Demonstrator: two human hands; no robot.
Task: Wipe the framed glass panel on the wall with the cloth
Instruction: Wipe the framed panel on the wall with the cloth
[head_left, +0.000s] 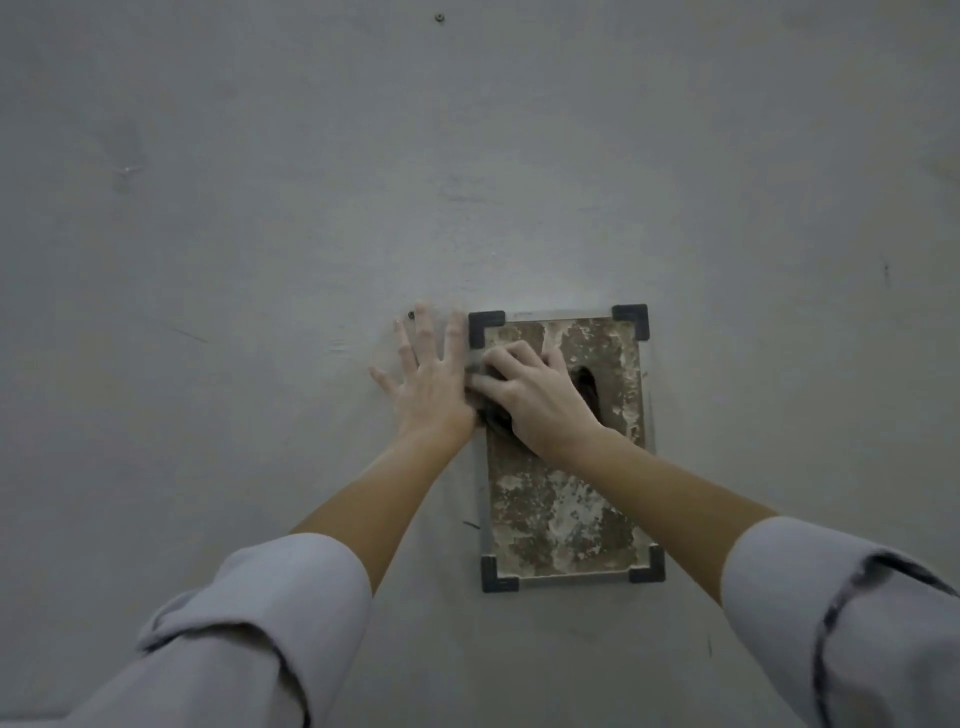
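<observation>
Now right hand (530, 395) curls round dark cloth (493, 418), pressing it on upper left of framed glass panel (561, 514). Left hand (426, 379) flat on wall (260, 208), fingers spread, beside frame. Best: firm overlapping strokes downward, into corners.

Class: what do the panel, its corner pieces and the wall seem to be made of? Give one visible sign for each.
Panel: probably glass, smeared; blotchy brown-and-pale film, thin pale edge.
Corner pieces: likely matte dark plastic; L-shaped, no shine.
Wall: painted plaster, seemingly; flat grey, faint scuffs.
</observation>
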